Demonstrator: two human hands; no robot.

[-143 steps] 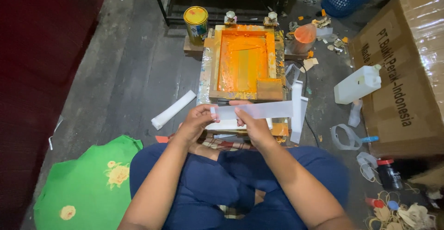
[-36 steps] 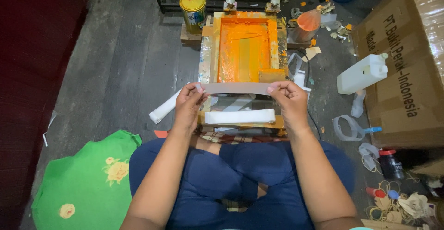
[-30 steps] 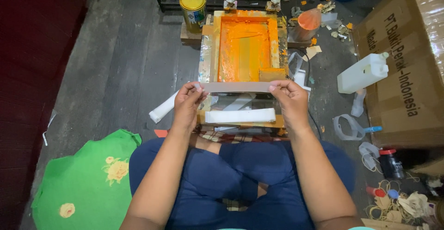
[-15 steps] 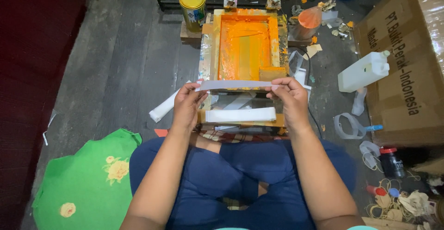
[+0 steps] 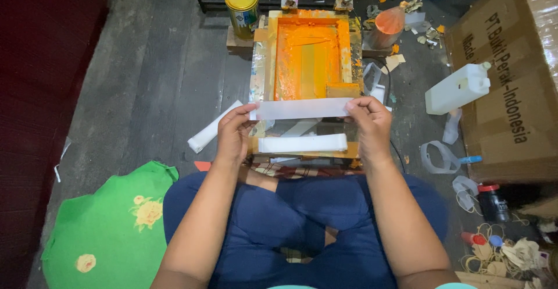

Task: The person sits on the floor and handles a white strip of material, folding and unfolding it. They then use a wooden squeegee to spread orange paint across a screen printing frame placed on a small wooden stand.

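- Left hand [image 5: 234,135]: fingers pinched on the left end of a long, flat white paper strip [image 5: 299,109], thumb on top.
- Right hand [image 5: 368,125]: fingers closed on the right end of the same strip, thumb on its upper face.
- The white paper strip is stretched level between the two hands, held across the near edge of a wooden-framed printing screen coated in orange ink [image 5: 307,53]. Whether the strip touches the frame cannot be told.
- A second white strip [image 5: 302,143] lies flat just below the held one, on the near part of the wooden base, between the two hands.
- A rolled white sheet [image 5: 213,127] lies on the grey plank floor [image 5: 151,74], just left of the left hand.
- A round tin can with a yellow lid [image 5: 242,9] stands at the far left corner of the screen.
- A white plastic jerrycan [image 5: 457,88] lies on its side to the right of the screen, next to a brown cardboard box [image 5: 511,74].
- An orange-stained cup [image 5: 386,26] sits tilted near the far right corner of the screen.
- A green cloth with yellow flower motifs [image 5: 110,231] lies on the floor beside the person's left knee.
- The person sits cross-legged in dark blue trousers [image 5: 302,225].
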